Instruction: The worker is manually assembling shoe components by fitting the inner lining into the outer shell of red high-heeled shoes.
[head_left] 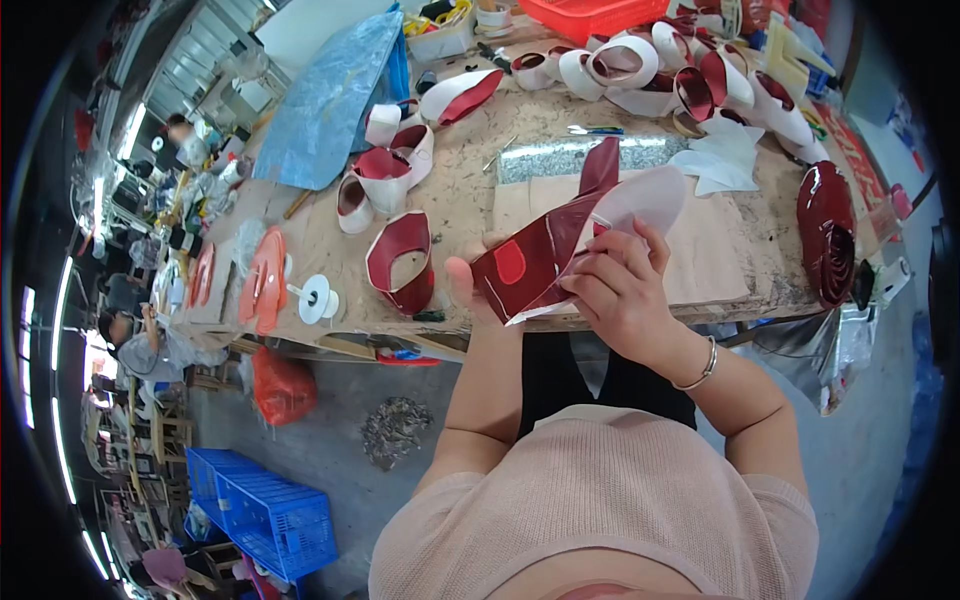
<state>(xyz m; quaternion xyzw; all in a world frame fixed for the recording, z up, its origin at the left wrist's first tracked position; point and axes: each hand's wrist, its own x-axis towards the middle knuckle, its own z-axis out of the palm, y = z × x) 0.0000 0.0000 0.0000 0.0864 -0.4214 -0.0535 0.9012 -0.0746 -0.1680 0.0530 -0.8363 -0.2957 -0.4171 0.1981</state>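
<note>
A glossy dark red shoe upper (540, 245) with a pale lining is held up over the near edge of the workbench. It has a lighter red rounded patch on its side, and its white lining flares out at the upper right. My left hand (463, 282) supports its left end, with the thumb showing and most fingers hidden behind it. The fingers of my right hand (625, 288) are closed on its right edge, where the lining meets the red. Another dark red upper (402, 262), curved into a ring, stands on the bench just left of my left hand.
The worn workbench (465, 190) carries several red-and-white uppers (622, 62), a pale board (700, 240), a stone slab (540, 162) and a blue sheet (325, 110). A dark red roll (826, 235) lies at the right, a white spool (318, 300) at the left. Blue crates (275, 525) stand on the floor.
</note>
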